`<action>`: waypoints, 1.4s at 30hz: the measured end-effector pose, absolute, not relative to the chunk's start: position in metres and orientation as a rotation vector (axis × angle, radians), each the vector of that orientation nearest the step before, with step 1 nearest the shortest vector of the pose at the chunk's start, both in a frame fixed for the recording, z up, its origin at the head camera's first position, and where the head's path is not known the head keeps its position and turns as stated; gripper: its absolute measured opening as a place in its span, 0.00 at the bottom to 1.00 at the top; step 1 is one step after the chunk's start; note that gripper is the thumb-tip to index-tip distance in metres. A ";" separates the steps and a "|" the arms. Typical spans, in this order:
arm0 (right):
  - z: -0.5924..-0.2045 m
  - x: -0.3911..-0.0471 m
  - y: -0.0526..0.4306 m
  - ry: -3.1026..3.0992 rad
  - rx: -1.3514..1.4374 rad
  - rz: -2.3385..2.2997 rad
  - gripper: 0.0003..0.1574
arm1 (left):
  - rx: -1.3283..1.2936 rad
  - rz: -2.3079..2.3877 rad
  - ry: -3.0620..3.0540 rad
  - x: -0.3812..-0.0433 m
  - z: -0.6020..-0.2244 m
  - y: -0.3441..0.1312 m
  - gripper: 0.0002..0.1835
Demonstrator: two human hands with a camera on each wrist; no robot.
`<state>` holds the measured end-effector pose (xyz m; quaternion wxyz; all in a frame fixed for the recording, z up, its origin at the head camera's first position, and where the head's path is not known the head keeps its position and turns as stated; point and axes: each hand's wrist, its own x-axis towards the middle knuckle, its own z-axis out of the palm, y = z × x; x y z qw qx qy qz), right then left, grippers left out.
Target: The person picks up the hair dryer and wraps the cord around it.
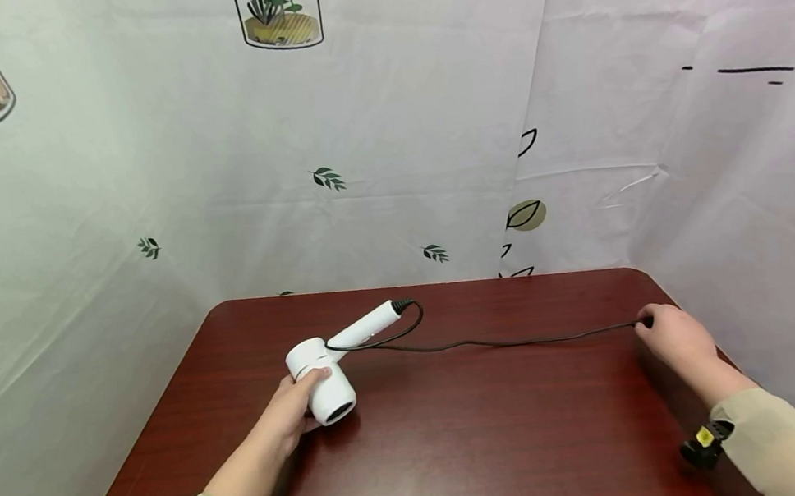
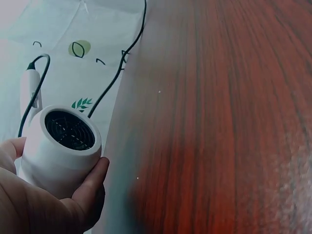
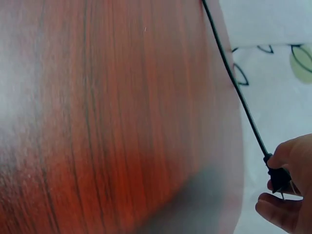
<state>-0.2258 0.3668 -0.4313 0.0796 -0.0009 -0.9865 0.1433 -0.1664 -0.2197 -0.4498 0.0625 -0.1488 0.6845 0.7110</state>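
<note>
A white hair dryer [image 1: 331, 390] is gripped round its barrel by my left hand [image 1: 287, 414], over the left part of the table. Its handle [image 1: 364, 326] points away to the back right. The left wrist view shows the dark round grille [image 2: 69, 130] at one end of the barrel, with thumb and fingers on either side. From the handle's end a black cord [image 1: 499, 343] loops back over the handle, then stretches right. My right hand [image 1: 677, 338] pinches the black plug [image 3: 279, 176] at the cord's far end; a metal prong shows below it.
The dark red wooden table [image 1: 496, 443] has rounded back corners. A pale curtain [image 1: 411, 114] printed with leaves and potted plants hangs behind it and along both sides.
</note>
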 end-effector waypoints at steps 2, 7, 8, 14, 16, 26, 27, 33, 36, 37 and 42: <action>-0.428 -0.224 0.362 -2.924 0.031 0.439 0.20 | -0.454 2.146 2.085 -0.166 -0.449 -0.218 0.39; -0.417 -0.216 0.345 -2.831 0.116 0.480 0.19 | -0.461 2.137 2.124 -0.166 -0.445 -0.216 0.43; -0.415 -0.215 0.341 -2.807 0.133 0.485 0.19 | -0.462 2.134 2.129 -0.166 -0.444 -0.215 0.43; -0.399 -0.207 0.315 -2.684 0.225 0.474 0.16 | -0.464 2.134 2.128 -0.167 -0.441 -0.213 0.47; -0.394 -0.204 0.304 -2.658 0.253 0.467 0.14 | -0.464 2.135 2.129 -0.167 -0.440 -0.212 0.48; -0.375 -0.183 0.253 -2.557 0.443 0.422 0.10 | -0.482 2.130 2.148 -0.169 -0.440 -0.208 0.48; -0.373 -0.181 0.248 -2.556 0.464 0.419 0.10 | -0.479 2.131 2.149 -0.169 -0.440 -0.208 0.48; -0.366 -0.168 0.222 -2.560 0.592 0.398 0.08 | -0.482 2.124 2.157 -0.169 -0.438 -0.202 0.48; -0.364 -0.163 0.210 -2.565 0.650 0.395 0.08 | -0.478 2.122 2.157 -0.169 -0.438 -0.201 0.49; -0.364 -0.161 0.206 -2.569 0.664 0.401 0.07 | -0.475 2.121 2.158 -0.169 -0.438 -0.200 0.49; -0.361 -0.158 0.187 -2.595 0.718 0.458 0.08 | -0.456 2.117 2.163 -0.169 -0.439 -0.197 0.49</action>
